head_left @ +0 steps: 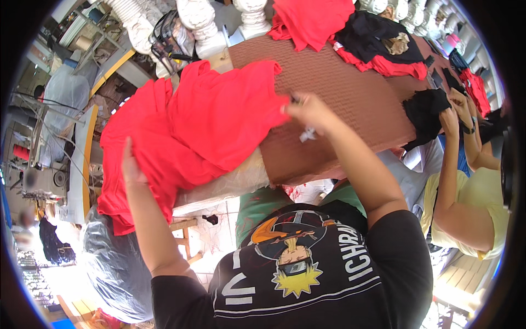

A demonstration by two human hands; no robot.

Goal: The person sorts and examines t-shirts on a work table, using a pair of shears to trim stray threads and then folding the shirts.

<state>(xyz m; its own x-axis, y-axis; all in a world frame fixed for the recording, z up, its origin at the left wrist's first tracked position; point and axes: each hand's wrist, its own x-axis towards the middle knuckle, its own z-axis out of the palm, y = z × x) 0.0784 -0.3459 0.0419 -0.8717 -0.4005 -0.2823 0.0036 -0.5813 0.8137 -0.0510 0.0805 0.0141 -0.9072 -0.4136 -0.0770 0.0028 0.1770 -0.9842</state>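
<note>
A large red cloth garment [219,118], folded and rumpled, lies across the left of the table and hangs over its near left edge. My left hand [134,169] rests against its left part. One straight digit shows there, while the other fingers are blurred or lost in the cloth. At the garment's right corner my right hand [311,112] is closed in a pinch on the red edge. A small dark thing [296,100] shows at its fingers, too small to name. Below that hand hangs a small white scrap [308,134], blurred.
The table has a brown quilted cover [329,98]. Another red cloth [312,22] and a black garment [378,38] lie at its far side. On the right, a co-worker's hands [457,107] hold black cloth [426,112]. A sewing machine [44,181] stands at left.
</note>
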